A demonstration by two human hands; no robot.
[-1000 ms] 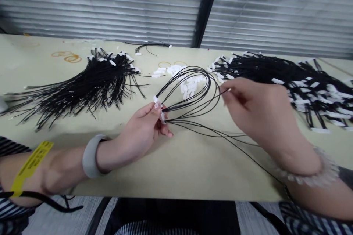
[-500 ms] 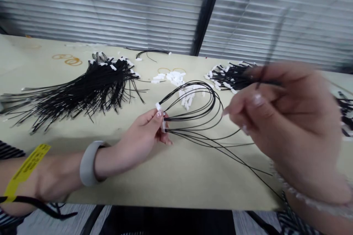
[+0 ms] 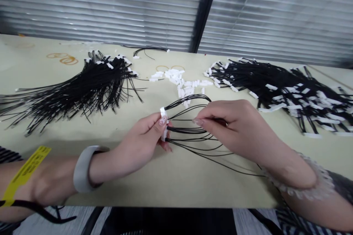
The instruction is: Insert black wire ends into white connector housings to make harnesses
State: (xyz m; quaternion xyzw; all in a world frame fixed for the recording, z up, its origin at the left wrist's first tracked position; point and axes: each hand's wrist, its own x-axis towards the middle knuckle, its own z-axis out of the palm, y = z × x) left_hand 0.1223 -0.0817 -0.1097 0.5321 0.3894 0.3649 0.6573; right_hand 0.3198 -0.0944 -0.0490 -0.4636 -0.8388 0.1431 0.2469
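My left hand is closed on white plastic connectors, pinching them between thumb and fingers above the table. Several thin black wires run from the connectors to the right, some of them looping back. My right hand is closed, its thumb and forefinger pinching a single black wire a short way right of the connectors. Other wires pass behind and below the right hand, and its curled fingers hide part of them.
Black wires with white ends lie piled at the left. Another pile of wires with white connectors spreads across the right. Loose white connectors lie in the middle, with yellow rubber bands at the back left. Window blinds stand behind the table.
My right hand has come down and left, toward the connectors, and now pinches a wire close to them. My left hand keeps its hold, nearly in place.
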